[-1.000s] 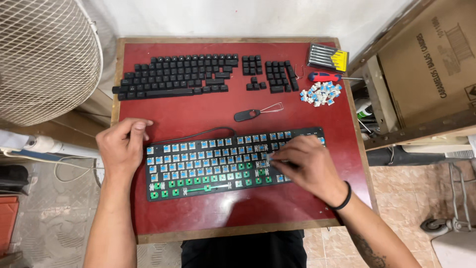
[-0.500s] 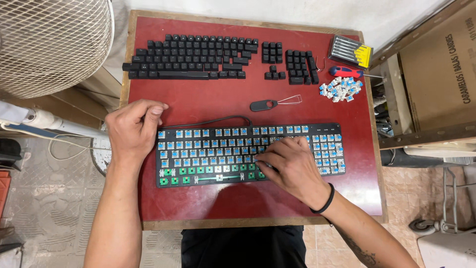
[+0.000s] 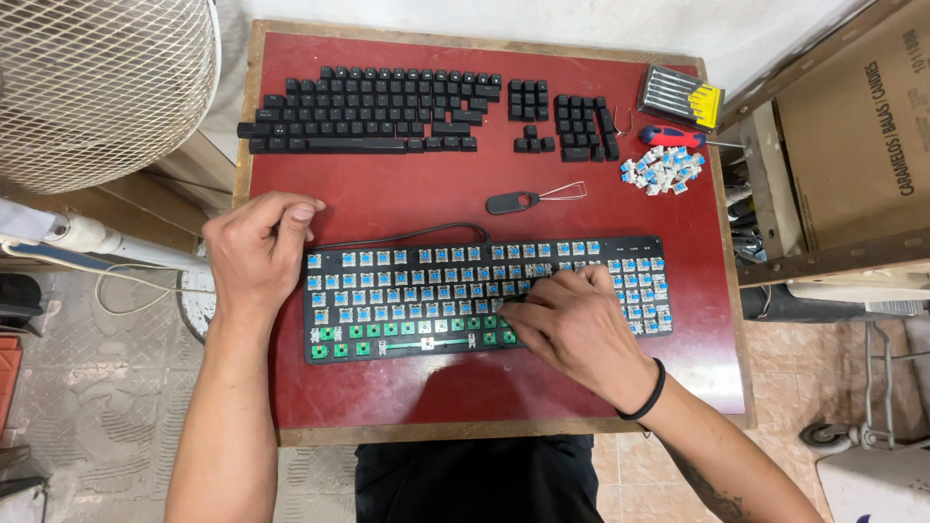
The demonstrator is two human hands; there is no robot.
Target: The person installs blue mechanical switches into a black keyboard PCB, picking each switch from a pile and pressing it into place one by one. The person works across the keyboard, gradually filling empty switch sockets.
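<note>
A black keyboard (image 3: pixel 407 300) with its keycaps off shows rows of blue switches and lies at the front of a red table (image 3: pixel 387 213). My left hand (image 3: pixel 257 254) rests at the keyboard's left end, fingers curled, touching its edge. My right hand (image 3: pixel 576 320) lies on the keyboard's right-middle, fingertips pinched down on a switch in the lower rows; what is between the fingers is hidden. A black bracelet circles my right wrist.
The removed black keycaps (image 3: pixel 373 111) are laid out in rows at the back. A wire keycap puller (image 3: pixel 533 200) lies mid-table. A pile of loose blue switches (image 3: pixel 664 169), a red-handled screwdriver (image 3: pixel 678 138) and a screwdriver set (image 3: pixel 683 97) sit back right. A fan (image 3: pixel 97 87) stands left, a cardboard box (image 3: pixel 852 126) right.
My right hand has slid slightly left along the lower rows of the keyboard. My left hand stays at the left end. The view has shifted.
</note>
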